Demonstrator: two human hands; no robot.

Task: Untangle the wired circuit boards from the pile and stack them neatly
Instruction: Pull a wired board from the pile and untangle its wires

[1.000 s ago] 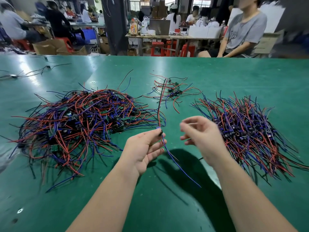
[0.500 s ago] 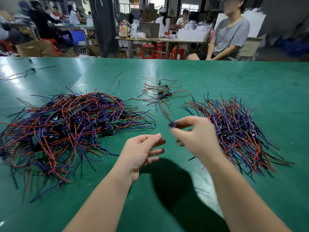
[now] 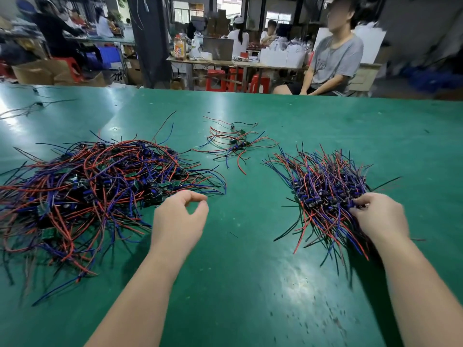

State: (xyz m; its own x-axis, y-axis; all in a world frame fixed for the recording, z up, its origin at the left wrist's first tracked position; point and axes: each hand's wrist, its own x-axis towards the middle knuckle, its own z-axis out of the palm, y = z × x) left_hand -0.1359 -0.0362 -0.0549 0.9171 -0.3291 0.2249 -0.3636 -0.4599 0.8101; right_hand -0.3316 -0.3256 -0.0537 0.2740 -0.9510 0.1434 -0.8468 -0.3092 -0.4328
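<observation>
A big tangled pile of small circuit boards with red, blue and black wires covers the left of the green table. On the right lies a tidier stack of the same boards, wires fanned out. My right hand rests on the stack's near right side, its fingertips pinching a wired board there. My left hand hovers just right of the tangled pile, fingers loosely curled, holding nothing.
A small cluster of several wired boards lies farther back at the middle. Loose black wires sit at the far left. A person in a grey shirt sits beyond the table's far edge; other workbenches stand behind.
The wired board passed from my left hand to my right, which carried it right and down onto the tidy stack. My left hand, now holding nothing, moved left toward the tangled pile.
</observation>
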